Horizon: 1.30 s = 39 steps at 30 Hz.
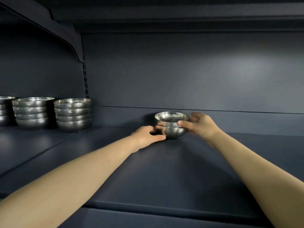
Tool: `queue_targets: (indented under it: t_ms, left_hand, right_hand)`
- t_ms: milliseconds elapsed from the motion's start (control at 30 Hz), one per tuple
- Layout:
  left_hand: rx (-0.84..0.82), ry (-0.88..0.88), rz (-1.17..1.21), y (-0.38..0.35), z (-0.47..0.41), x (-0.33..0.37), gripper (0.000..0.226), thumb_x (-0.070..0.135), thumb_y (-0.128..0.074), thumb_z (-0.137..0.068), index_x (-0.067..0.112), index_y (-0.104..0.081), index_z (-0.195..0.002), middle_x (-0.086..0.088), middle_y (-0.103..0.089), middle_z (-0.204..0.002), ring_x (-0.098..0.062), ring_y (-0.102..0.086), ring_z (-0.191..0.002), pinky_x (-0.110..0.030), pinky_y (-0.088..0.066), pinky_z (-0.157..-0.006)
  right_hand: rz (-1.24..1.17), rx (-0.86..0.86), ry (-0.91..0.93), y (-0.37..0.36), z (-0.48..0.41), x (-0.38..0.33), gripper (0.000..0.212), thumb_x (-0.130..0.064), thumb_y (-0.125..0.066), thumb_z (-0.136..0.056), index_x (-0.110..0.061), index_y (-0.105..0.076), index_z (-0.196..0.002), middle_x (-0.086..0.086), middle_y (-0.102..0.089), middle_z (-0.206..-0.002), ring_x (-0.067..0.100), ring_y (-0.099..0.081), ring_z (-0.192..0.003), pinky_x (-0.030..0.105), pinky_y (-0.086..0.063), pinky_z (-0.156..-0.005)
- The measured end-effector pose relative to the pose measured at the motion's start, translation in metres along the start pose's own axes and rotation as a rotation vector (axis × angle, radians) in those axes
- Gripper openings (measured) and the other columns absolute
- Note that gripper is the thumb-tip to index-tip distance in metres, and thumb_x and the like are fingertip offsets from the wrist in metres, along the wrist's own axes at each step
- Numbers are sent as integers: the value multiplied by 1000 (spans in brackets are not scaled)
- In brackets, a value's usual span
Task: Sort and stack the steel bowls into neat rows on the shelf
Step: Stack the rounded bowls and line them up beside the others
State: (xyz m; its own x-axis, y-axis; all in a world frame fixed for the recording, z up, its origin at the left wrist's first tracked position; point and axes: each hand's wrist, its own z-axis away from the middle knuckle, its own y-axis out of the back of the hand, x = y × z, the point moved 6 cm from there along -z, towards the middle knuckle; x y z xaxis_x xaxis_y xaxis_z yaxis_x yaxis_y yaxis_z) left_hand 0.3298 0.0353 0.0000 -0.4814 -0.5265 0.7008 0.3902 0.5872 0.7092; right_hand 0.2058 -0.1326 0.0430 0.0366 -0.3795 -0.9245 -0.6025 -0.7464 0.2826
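head view: two steel bowls sit nested in the middle of the dark shelf (164, 170), close to the back panel (181, 71). the lower bowl (174, 133) stands upright on the shelf and the top bowl (171, 116) sits in it, mouth up, its rim a little higher on the left

the left hand (146, 135) rests on the shelf against the lower bowl's left side, thumb lying along the base and fingers curled round the wall behind, gripping it. the right hand (199, 125) holds the top bowl from the right, thumb pressed across the front wall just under the rim, the other fingers loosely spread behind the rim's right edge. both bare forearms reach in from the near edge

well apart to the left, on the next shelf bay, three stacks of nested bowls stand in a row along the back: the near stack (73, 115), the mid stack (32, 111) just beside it, and the cut-off stack (5, 111) at the frame's edge. a slotted upright (85, 79) rises behind the near stack, with a bracket (72, 40) above it
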Motion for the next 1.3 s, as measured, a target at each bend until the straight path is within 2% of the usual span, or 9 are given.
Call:
queue_targets:
  t_ms: [133,267,500,667,833,967,1067,1200,1300]
  left_hand:
    - [6,-5,41,12,11,-5,57,49,-75,-77,19,-61,-123,6,-63,-122,-12,-56,-115,-24,-42,-94]
    - [21,-18,39,45,29,-27,52,48,-76,-77,19,-64,-118,7,-65,-118,-11,-58,-113,-27,-43,-100]
    - [-32,9,-105,118,57,-88,46,50,-67,-84,20,-65,-119,7,-62,-120,-11,-55,-111,-22,-41,-91]
    - [-101,-4,-202,160,63,-128,68,56,-60,-86,20,-47,-142,7,-46,-145,-13,-44,-130,-26,-35,-106]
    - [-100,-25,-191,209,85,-177,65,49,-66,-86,17,-49,-140,5,-50,-143,-9,-47,-130,-27,-33,-112]
    - [58,25,-139,244,82,-207,71,46,-67,-86,11,-43,-143,-3,-48,-144,-19,-47,-130,-29,-36,-106]
    - [44,78,-53,247,73,-215,90,50,-66,-85,9,-22,-151,-5,-33,-154,-23,-36,-138,-29,-34,-101]
    - [68,132,83,244,56,-210,103,51,-64,-87,4,-1,-153,-8,-32,-153,-26,-33,-138,-27,-31,-89]
    - [101,89,256,239,42,-210,83,36,-69,-87,4,-18,-144,10,-56,-116,-11,-51,-113,-21,-33,-84]
  right_hand:
    - [-34,40,-1,-10,12,-9,61,-9,-78,-79,19,-46,-123,17,-66,-118,27,-63,-112,39,-52,-96]
    - [-81,-45,-2,-44,24,-26,35,-8,-76,-80,5,-60,-108,-1,-67,-90,13,-67,-83,15,-56,-66]
    - [-119,-145,-17,-149,27,-56,20,-11,-79,-78,-12,-64,-91,2,-71,-93,10,-67,-79,13,-56,-65]
    - [-108,-104,-10,-200,21,-67,19,-10,-79,-78,-14,-64,-88,2,-71,-91,11,-67,-81,16,-56,-71]
    - [-8,-13,-5,-213,17,-71,25,-14,-80,-77,-4,-66,-97,5,-68,-92,20,-65,-91,36,-53,-94]
    - [84,-119,-91,-223,16,-74,81,-26,-80,-77,-6,-36,-143,-1,-56,-125,19,-56,-117,42,-47,-101]
    - [175,-119,-131,-231,12,-74,108,-32,-84,-70,-22,-16,-153,-2,-40,-146,21,-44,-132,40,-45,-96]
    - [192,-72,-150,-235,0,-77,109,-29,-85,-70,-17,-16,-153,-1,-36,-151,22,-44,-131,39,-45,-95]
    - [210,-90,-192,-233,-9,-73,94,-28,-84,-71,-12,-30,-147,0,-46,-140,19,-49,-123,32,-46,-90]
